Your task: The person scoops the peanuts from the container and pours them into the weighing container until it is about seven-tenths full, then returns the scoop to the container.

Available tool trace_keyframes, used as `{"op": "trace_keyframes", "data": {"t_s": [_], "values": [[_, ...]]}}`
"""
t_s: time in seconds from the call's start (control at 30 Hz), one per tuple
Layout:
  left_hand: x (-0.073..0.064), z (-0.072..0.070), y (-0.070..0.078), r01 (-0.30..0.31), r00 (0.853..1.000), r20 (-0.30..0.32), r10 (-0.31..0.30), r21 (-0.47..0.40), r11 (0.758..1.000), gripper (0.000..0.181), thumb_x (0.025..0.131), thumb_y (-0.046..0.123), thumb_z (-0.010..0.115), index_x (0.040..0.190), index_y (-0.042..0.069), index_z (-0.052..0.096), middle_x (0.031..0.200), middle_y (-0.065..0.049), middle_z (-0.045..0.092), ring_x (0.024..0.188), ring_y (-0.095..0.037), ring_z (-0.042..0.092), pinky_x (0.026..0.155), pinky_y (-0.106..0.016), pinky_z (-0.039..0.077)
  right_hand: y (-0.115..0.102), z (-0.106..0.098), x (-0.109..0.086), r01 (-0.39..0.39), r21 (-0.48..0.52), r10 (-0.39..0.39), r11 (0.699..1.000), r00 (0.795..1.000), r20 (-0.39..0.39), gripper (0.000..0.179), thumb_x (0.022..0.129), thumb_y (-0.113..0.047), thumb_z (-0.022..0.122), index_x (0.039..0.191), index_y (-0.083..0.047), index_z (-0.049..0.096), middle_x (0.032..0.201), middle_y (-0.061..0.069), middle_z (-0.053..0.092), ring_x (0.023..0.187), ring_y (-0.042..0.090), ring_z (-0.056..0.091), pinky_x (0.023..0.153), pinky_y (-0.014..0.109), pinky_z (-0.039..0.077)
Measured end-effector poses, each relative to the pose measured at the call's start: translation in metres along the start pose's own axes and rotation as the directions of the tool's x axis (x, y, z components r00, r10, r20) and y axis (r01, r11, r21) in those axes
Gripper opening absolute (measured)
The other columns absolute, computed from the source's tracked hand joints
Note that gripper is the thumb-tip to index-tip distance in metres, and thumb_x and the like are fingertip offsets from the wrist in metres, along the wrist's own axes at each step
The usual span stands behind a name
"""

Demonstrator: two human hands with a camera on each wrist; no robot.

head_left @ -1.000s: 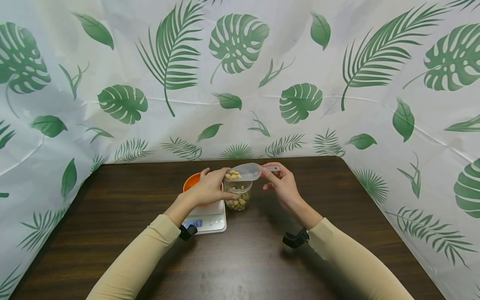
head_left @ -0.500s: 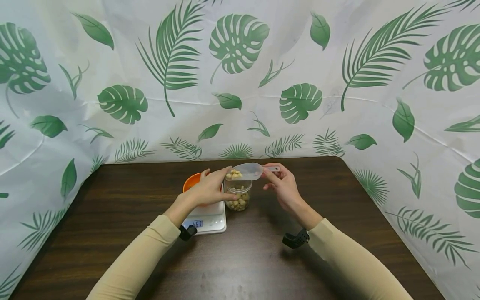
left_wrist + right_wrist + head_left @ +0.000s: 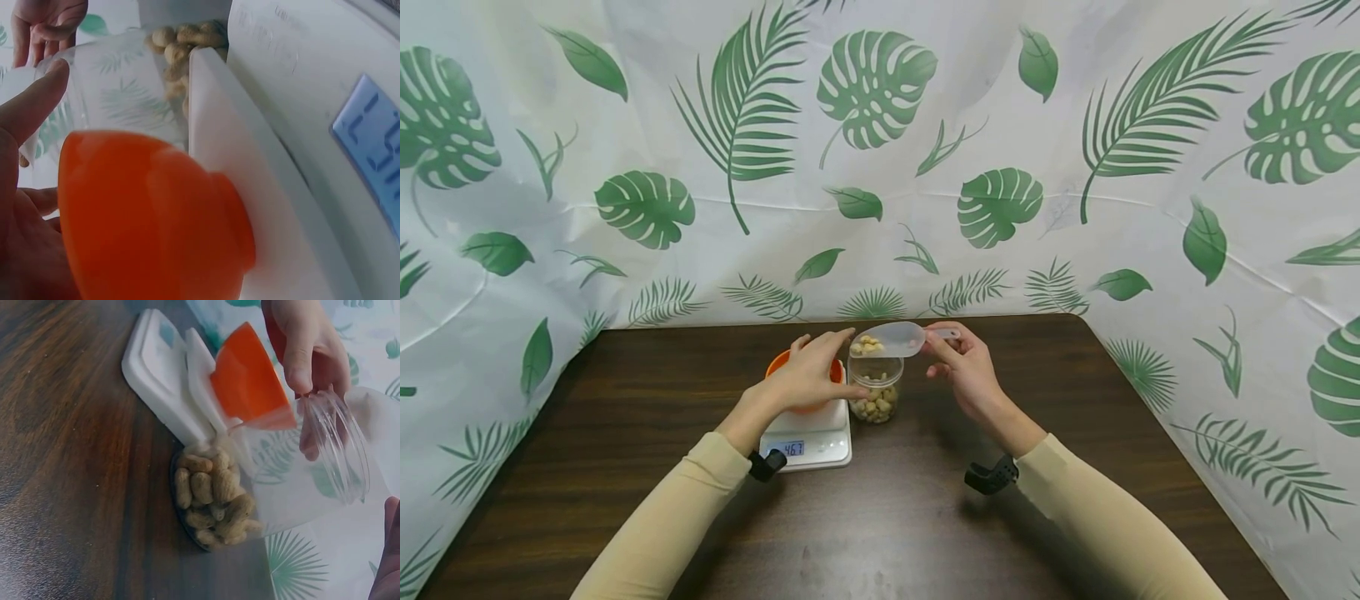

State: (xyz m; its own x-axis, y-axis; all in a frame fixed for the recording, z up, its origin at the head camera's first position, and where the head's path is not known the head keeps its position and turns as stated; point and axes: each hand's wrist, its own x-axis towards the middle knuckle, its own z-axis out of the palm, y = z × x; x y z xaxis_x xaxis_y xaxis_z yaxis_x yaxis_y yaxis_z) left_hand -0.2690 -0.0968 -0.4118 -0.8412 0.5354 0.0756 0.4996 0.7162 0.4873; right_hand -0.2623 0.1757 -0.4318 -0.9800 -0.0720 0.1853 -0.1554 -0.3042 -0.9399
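Note:
In the head view, my right hand (image 3: 970,367) pinches the handle of a clear plastic scoop (image 3: 898,340) with several peanuts (image 3: 868,344) in its bowl. The scoop lies level over the mouth of a clear jar (image 3: 880,371). Unshelled peanuts (image 3: 215,497) fill the jar's lower part, as the right wrist view shows. My left hand (image 3: 805,375) is at the jar's left side, fingers and thumb spread, thumb near the rim (image 3: 337,450). Behind that hand an orange bowl (image 3: 144,212) stands on a white kitchen scale (image 3: 827,450). The bowl's inside is mostly hidden.
A dark wooden table (image 3: 910,517) carries everything. The scale's display (image 3: 792,448) is lit and faces me. A white curtain with green leaves (image 3: 880,208) hangs just behind the table's back edge. The jar stands right beside the scale.
My left hand has shifted slightly left, its fingers drawing away from the scoop's tip and the jar. The right hand and the scoop have stayed almost still, rising only slightly.

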Motion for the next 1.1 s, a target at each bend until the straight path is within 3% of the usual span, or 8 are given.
{"op": "trace_keyframes", "data": {"t_s": [0.4,0.7,0.9,1.1], "values": [[-0.016,-0.013,-0.014,0.018,0.998,-0.054,-0.020,-0.032,0.999,0.099,0.083,0.048,0.084,0.158,0.005,0.036,0.157,-0.016,0.041,0.143,-0.032,0.039,0.117,-0.064,0.009,-0.005,0.011,0.006,0.010,-0.017,-0.009,1.000,0.999,0.038,0.012,0.103,-0.010,0.064,0.113,-0.004,0.067,0.103,0.004,0.073,0.091,0.017,0.071,0.055,0.026,0.054],[-0.037,-0.022,-0.029,0.047,0.998,-0.039,-0.050,-0.070,0.996,0.102,0.081,0.046,0.086,0.157,0.001,0.036,0.158,-0.018,0.038,0.143,-0.035,0.038,0.116,-0.065,0.008,-0.009,0.020,0.008,-0.013,-0.079,0.019,0.997,0.997,0.077,0.009,0.102,-0.012,0.067,0.110,-0.008,0.069,0.101,0.005,0.073,0.093,0.019,0.070,0.055,0.027,0.054],[-0.047,-0.023,-0.038,0.065,0.997,-0.045,-0.069,-0.092,0.994,0.102,0.080,0.046,0.087,0.156,0.000,0.037,0.156,-0.020,0.039,0.140,-0.039,0.039,0.114,-0.068,0.012,-0.013,0.025,0.009,-0.013,-0.113,0.024,0.994,0.995,0.100,0.017,0.102,-0.012,0.067,0.116,-0.002,0.067,0.100,0.006,0.072,0.095,0.024,0.069,0.055,0.029,0.054],[-0.051,-0.023,-0.044,0.085,0.996,-0.028,-0.087,-0.085,0.993,0.108,0.079,0.053,0.085,0.157,0.000,0.035,0.156,-0.019,0.040,0.144,-0.039,0.035,0.113,-0.069,0.018,-0.014,0.032,0.011,-0.008,-0.129,0.024,0.992,0.992,0.122,0.023,0.102,-0.009,0.066,0.119,0.006,0.064,0.101,0.006,0.072,0.092,0.021,0.070,0.054,0.029,0.053]]}}
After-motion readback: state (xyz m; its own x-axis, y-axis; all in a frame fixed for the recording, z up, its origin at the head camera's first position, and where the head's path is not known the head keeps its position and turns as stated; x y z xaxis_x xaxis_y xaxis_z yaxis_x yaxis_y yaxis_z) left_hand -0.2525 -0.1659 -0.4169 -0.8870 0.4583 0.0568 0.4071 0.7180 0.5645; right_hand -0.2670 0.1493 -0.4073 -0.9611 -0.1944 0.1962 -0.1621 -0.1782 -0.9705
